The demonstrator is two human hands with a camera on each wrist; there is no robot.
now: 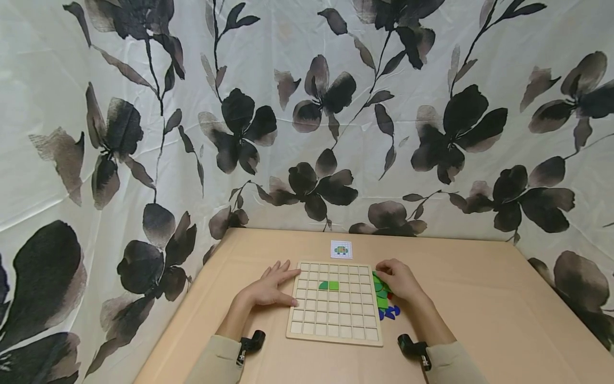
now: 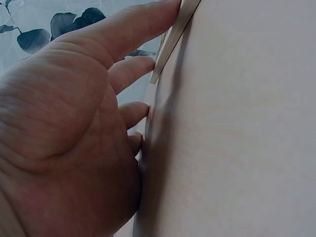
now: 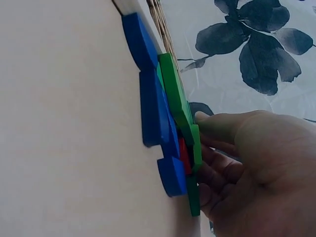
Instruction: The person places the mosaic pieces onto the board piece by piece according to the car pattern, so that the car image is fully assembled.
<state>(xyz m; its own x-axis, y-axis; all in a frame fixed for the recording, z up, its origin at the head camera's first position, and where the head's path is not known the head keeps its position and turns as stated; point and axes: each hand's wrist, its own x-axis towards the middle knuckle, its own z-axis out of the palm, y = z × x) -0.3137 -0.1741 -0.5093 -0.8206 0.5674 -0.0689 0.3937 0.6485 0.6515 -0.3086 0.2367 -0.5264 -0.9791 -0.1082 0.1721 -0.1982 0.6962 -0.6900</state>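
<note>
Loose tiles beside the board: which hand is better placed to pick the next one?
Right. The right hand already touches the pile of green and blue tiles by the board; the left hand lies flat against the board's far edge.

board (image 1: 336, 306) mid-table (image 1: 479, 298) | card (image 1: 341, 249) behind it | loose pieces (image 1: 386, 304) right | two pieces (image 1: 329, 286) on it

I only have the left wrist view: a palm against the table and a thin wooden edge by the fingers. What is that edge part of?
Observer: A wooden grid board; the left hand lies flat against its left side.
Operator: Anything on the board?
Observer: Two green pieces side by side in its upper rows.
Operator: And the other hand?
Observer: The right hand rests on a pile of green and blue pieces by the board's right edge, fingers touching a green one.
</note>
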